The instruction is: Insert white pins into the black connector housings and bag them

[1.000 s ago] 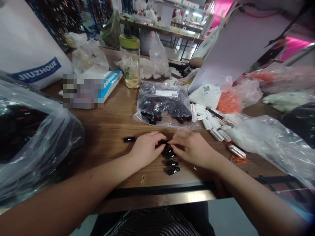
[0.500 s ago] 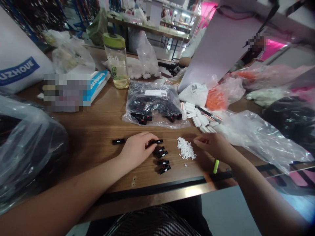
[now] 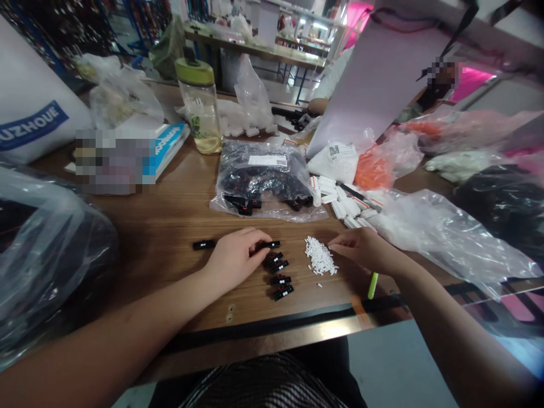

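My left hand rests on the wooden table with its fingers closed on a small black connector. Below it lie several more black connectors in a short column, and one lone black connector sits further left. My right hand lies beside a little heap of tiny white pieces, its fingertips pinched together at the heap's right edge. What the pinch holds is too small to make out.
A clear bag of black connectors lies behind the hands. White connectors, an orange-filled bag and large plastic bags crowd the right. A green-lidded bottle stands at the back; a green pen lies by the front edge.
My right hand left the connector held with the left hand and moved right, uncovering the white heap; it now edges back toward the heap. The view shifted slightly.
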### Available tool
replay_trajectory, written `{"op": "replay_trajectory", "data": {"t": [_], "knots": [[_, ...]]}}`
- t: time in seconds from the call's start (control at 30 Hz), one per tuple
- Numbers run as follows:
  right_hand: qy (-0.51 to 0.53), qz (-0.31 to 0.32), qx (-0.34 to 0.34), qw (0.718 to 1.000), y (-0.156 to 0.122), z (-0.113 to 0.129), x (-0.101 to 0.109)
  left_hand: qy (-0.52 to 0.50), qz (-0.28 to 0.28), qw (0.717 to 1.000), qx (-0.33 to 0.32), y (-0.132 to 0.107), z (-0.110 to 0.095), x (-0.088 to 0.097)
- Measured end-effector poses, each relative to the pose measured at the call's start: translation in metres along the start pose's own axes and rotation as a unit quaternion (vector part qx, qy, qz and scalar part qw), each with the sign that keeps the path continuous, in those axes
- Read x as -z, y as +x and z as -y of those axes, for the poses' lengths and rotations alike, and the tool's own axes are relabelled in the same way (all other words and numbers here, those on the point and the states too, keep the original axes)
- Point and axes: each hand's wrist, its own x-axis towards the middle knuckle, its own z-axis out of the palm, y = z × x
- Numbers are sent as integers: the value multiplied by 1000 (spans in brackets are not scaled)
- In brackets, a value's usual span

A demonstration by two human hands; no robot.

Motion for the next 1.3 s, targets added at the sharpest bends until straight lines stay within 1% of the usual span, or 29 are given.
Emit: {"op": "replay_trajectory", "data": {"t": [0.1,0.23,0.37,0.43,0.47,0.53,0.57,0.63,0.67,0.73,0.8,0.87,0.97,1.17,1.3], "knots": [[-10,34,-6,999,4,1,3,-1,0,1000,1,0,0,0],[-59,28,6,998,4,2,2,-1,0,1000,0,0,0,-1],[-133,-27,12,991,-4,-2,-9,-2,-3,1000,1,0,-1,0],[-132,-51,-6,990,-7,-2,-12,-4,-1,1000,6,0,-1,0],[-114,-63,-15,991,-7,1,-13,-5,0,1000,8,0,-2,0],[-52,-73,-9,996,-6,14,-12,-5,2,1000,17,0,-3,0],[-16,-76,11,997,-4,24,-11,-5,1,1000,24,0,-3,0],[45,-57,78,994,4,51,-12,-8,-3,999,40,0,-4,0],[55,-48,111,991,9,65,-15,-11,-6,999,46,0,-4,0],[42,-13,148,988,21,91,-22,-18,-8,999,50,0,-3,0],[16,24,172,985,34,108,-30,-20,-4,999,47,0,-3,1],[-9,38,185,982,45,115,-36,-21,-3,999,46,0,-4,1],[-41,37,196,979,52,116,-37,-26,-4,999,43,0,-5,2],[-96,54,218,970,52,118,-30,-22,-7,999,38,1,-7,3],[-145,61,242,957,53,123,-29,-25,-8,999,39,0,-7,2]]}}
